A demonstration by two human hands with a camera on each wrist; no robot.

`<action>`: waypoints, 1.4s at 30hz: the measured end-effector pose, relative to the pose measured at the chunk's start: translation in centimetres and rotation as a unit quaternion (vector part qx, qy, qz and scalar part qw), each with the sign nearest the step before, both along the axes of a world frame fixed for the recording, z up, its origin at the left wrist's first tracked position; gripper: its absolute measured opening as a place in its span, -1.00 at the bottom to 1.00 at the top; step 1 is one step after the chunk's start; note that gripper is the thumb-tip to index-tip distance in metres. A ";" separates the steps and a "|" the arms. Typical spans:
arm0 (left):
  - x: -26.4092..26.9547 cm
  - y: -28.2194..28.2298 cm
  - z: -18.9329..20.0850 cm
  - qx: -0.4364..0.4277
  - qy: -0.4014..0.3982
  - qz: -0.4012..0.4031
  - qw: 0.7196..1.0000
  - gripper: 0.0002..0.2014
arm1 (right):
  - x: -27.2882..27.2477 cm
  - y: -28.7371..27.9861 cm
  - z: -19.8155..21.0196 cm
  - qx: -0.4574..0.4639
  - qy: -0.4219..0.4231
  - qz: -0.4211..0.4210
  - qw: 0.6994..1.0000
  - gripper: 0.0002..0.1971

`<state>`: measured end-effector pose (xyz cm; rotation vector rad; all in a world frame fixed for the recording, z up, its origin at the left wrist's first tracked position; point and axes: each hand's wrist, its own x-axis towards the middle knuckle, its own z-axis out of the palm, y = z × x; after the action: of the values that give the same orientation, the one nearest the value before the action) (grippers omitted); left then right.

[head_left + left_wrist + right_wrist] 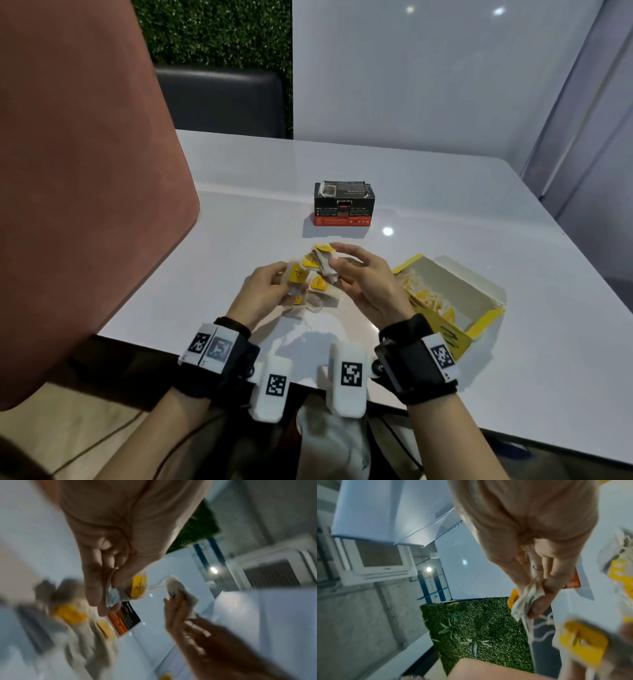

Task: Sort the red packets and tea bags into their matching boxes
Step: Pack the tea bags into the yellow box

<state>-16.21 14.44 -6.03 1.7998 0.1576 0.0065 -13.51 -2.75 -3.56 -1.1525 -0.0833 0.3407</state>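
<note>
A tangle of tea bags (317, 281) with yellow tags hangs between both hands above the white table (445, 212). My left hand (265, 291) pinches a tea bag (120, 595) with a yellow tag (139, 585) between thumb and fingers. My right hand (363, 277) grips a bunch of tea bags (527, 601), their strings running across to the left hand's bag. The open yellow box (452, 301) lies at my right wrist with tea bags inside. The black and red box (343, 205) stands upright farther back, with packets filling it.
A brown chair back (85, 188) rises at the left, close to the table edge. A dark seat (222, 99) and a green hedge wall (212, 31) lie beyond the table. White panels (428, 68) close off the far and right sides.
</note>
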 end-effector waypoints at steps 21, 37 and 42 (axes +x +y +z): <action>-1.3 -1.4 1.8 -0.169 0.019 -0.062 0.984 -0.74 | -1.6 3.2 -2.1 -0.150 -0.131 -0.111 0.974 -0.73; -1.5 -0.7 1.8 -0.192 0.026 -0.008 0.981 -0.69 | -2.2 2.8 -0.8 -0.541 -0.403 0.001 0.738 -0.71; -1.6 0.0 1.6 -0.175 0.044 0.001 0.984 -0.72 | -1.6 2.3 0.0 -0.514 -0.413 0.012 0.751 -0.75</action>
<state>-17.80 14.45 -4.45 1.4493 0.2107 -0.0940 -15.12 -0.49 -3.58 -2.3544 -0.7725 -0.1928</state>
